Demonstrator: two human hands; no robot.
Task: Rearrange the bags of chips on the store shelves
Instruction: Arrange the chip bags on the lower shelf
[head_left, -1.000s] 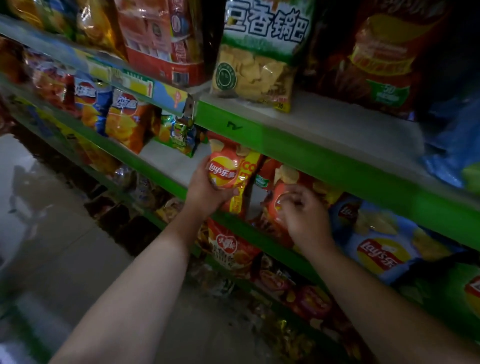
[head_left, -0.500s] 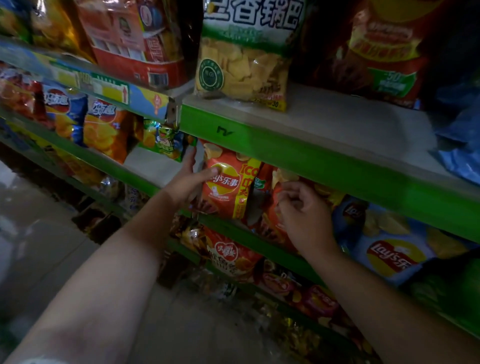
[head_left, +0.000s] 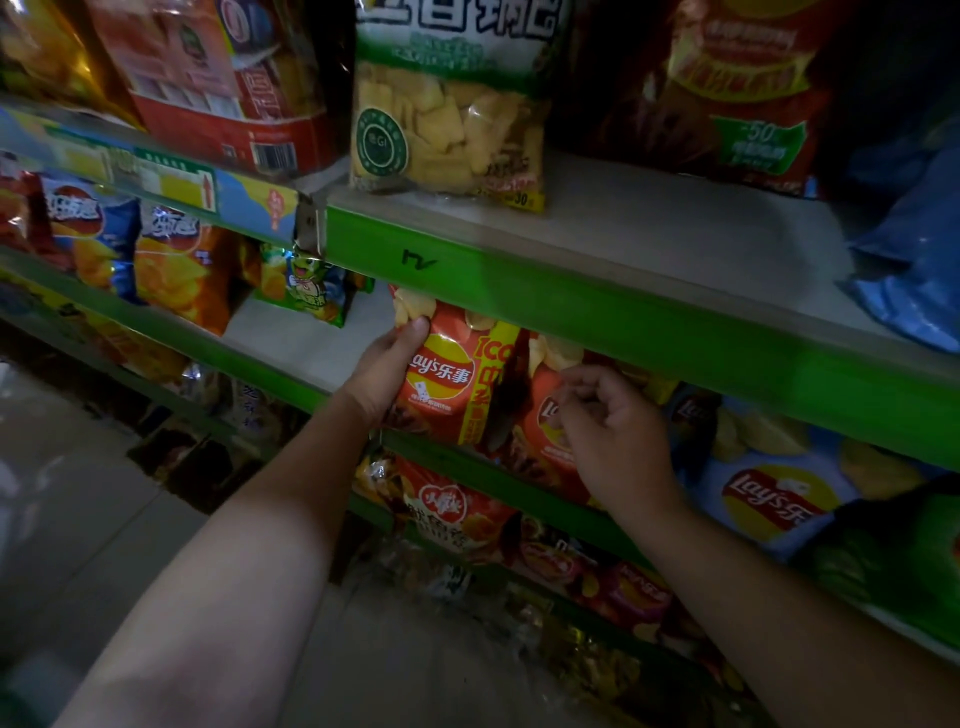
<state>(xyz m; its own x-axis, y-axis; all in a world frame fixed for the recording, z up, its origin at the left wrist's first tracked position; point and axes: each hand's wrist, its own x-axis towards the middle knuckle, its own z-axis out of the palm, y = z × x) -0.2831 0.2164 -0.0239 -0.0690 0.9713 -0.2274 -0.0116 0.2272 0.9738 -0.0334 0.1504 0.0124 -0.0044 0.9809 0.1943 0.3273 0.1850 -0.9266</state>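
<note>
Orange Lay's bag (head_left: 452, 379) at the front of the middle shelf (head_left: 291, 338) in a dim store aisle. Nearest, pale floor tiles (head_left: 78, 519) lie at left beneath two bare forearms. Beyond them rise green-lipped shelves packed with snack bags: a lower tier with a red bag (head_left: 452, 509), the middle shelf, and farthest the upper shelf (head_left: 649, 234) with a white-and-green cracker bag (head_left: 447, 130).

Left hand (head_left: 387, 371) grips this bag's left edge, thumb across the front, fingers hidden behind. Right hand (head_left: 618, 441) has its fingers curled against a second orange bag (head_left: 540, 421) just to the right; whether they pinch it cannot be told. A blue Lay's bag (head_left: 769, 499) stands farther right.

One second ago the held bag was out in front of the shelf lip. It now sits farther in, its top under the upper shelf's edge. The right hand has hardly shifted.

Long axis nearly upright, top upward, printed face toward the near side.
</note>
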